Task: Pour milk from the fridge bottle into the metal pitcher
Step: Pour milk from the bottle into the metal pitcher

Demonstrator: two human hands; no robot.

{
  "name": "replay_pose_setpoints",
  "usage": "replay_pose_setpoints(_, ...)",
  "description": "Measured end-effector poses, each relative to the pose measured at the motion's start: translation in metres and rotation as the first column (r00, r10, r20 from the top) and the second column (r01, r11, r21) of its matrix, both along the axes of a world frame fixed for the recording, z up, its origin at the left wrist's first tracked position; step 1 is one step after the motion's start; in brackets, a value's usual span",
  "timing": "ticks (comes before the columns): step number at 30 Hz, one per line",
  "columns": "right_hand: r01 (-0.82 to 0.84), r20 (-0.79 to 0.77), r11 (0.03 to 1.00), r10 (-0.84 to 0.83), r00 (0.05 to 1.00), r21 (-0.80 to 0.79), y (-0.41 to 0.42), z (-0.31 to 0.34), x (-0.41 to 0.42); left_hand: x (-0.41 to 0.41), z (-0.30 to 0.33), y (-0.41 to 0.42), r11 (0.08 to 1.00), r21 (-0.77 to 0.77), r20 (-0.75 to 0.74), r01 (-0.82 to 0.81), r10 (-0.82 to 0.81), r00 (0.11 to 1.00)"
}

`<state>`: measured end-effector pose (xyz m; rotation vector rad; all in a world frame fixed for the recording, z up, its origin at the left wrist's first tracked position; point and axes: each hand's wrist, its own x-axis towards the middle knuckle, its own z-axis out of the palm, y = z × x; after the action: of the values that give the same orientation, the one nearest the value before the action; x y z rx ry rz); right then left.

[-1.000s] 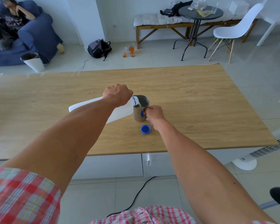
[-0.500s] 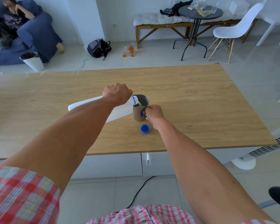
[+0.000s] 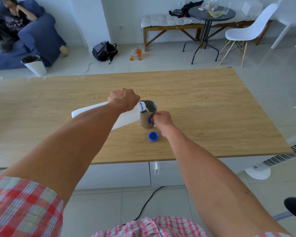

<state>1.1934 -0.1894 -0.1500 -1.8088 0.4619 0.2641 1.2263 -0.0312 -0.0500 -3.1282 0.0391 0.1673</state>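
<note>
Head view, hands [image 3: 123, 99] mid-table, bottle [image 3: 126, 117] tipped over pitcher [image 3: 146, 119], edges well apart

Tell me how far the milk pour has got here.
Done: the cap is off, lying on the table. In hand: the left hand tips the bottle into the pitcher, steadied by the right hand; milk shows inside. Left: finishing the pour, righting the bottle.

I see left hand [image 3: 123, 99] tipping milk bottle [image 3: 125, 117] into metal pitcher [image 3: 146, 119], right hand [image 3: 161, 119] gripping its handle (blue cap [image 3: 153, 136] lies just beside) on table [image 3: 212, 108].
</note>
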Motion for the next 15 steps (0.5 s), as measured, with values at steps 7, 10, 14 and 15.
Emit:
replay_pose_setpoints(7,0.004,-0.014,1.0,-0.004,1.0,0.002,-0.0003,-0.001,-0.0001,0.0003,0.0,-0.0005,1.0,0.013,-0.008,0.013,-0.013,1.0)
replay_pose_setpoints(10,0.002,-0.009,1.0,-0.002,1.0,0.001,0.0003,0.0006,-0.0006,0.0006,-0.0001,-0.0002,1.0,0.013,-0.011,0.012,-0.012,1.0)
replay_pose_setpoints(14,-0.011,0.0,1.0,0.011,1.0,-0.009,-0.0009,0.0029,-0.0015,0.0009,-0.0006,0.0003,0.999,0.026,-0.017,0.021,-0.021,1.0)
replay_pose_setpoints(15,-0.012,0.004,1.0,0.012,1.0,-0.007,-0.0011,0.0034,-0.0017,0.0006,-0.0003,0.0002,1.0,0.025,-0.019,0.017,-0.016,1.0)
